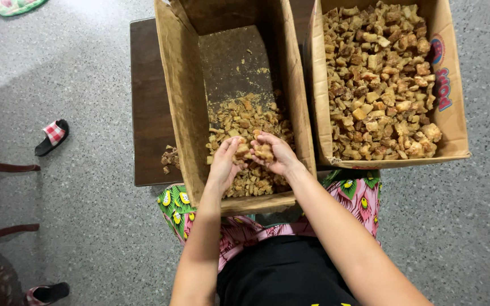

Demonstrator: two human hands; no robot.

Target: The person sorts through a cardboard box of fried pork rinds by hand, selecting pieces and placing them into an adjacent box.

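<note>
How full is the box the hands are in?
Partly full. In the left box, brown chunks cover only the near half and the far floor lies bare. Both hands hold chunks. The right box is heaped.

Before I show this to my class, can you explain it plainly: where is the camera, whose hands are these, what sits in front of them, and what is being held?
There is one picture, taken by a camera worn on a person's head, looking down at their own lap and arms. No machine is involved, only two bare hands. The left hand and right hand meet inside the partly filled cardboard box, together cupping a clump of small brown chunks. Beside it stands a second cardboard box, heaped with larger chunks of the same kind. Both boxes rest on a dark low table over a speckled grey floor. A checked sandal lies on the floor.
</note>
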